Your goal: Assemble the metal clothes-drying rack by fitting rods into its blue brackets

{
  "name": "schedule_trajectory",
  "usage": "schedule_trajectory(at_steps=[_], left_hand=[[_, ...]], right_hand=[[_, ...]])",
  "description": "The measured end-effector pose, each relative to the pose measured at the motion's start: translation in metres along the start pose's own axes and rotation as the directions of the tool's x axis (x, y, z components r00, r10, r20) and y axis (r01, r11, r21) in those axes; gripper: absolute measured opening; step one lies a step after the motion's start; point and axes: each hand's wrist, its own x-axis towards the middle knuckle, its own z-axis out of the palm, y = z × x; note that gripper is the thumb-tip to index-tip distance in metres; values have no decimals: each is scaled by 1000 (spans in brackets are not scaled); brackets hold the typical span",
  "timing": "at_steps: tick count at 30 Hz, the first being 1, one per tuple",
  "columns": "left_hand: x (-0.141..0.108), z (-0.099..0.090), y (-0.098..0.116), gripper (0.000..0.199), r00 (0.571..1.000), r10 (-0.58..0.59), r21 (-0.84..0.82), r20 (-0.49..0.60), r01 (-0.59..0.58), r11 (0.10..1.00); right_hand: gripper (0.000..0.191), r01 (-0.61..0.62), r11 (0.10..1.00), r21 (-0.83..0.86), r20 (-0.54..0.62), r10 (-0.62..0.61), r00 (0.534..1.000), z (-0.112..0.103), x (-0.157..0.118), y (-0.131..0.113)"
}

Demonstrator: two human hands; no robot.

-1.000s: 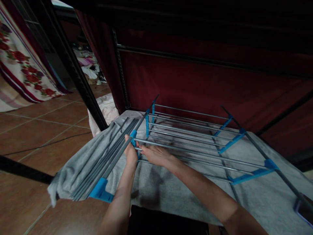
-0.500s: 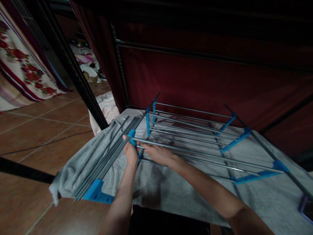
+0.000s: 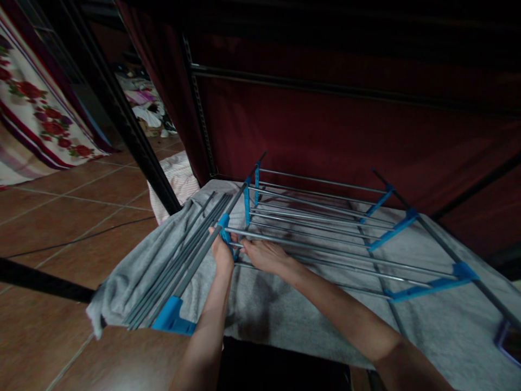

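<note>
A rack of grey metal tubes [image 3: 334, 248] with blue plastic brackets lies on a grey blanket [image 3: 293, 320]. My left hand [image 3: 222, 252] is closed round a blue bracket [image 3: 223, 221] on the rack's left side pole. Just right of it, my right hand [image 3: 262, 254] pinches the end of a thin cross tube beside that bracket; its fingertips are partly hidden. Nearer to me, another blue bracket [image 3: 173, 317] sits at the lower end of the left pole. The right side pole carries a blue bracket [image 3: 439, 285] too.
Several loose grey tubes [image 3: 179, 255] lie left of the rack. A black metal frame post [image 3: 122, 119] rises at the left. Dark red cloth [image 3: 345, 141] hangs behind. A purple-edged object [image 3: 507, 347] lies at the right edge.
The left pole with its brackets has shifted slightly to the right, and my left hand has moved with it. My right hand stays at the cross tube's end.
</note>
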Motion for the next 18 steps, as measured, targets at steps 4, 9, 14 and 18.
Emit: schedule_trajectory(at_steps=[4,9,14,18], left_hand=[[-2,-1,2,63,1000,13,35,-12,-12,999],[-2,1,1,64,999,47,53,-23,-46,998],[-2,2,-2,64,995,93,59,-39,-91,994],[-2,4,-4,63,991,121,58,-63,-118,991]], right_hand=[[34,0,999,36,14,-1,1000,-2,0,0],[33,-7,997,80,57,2,998,-5,0,1],[34,-5,993,119,75,-4,997,-4,1,3],[35,-13,992,122,84,2,996,-3,2,4]])
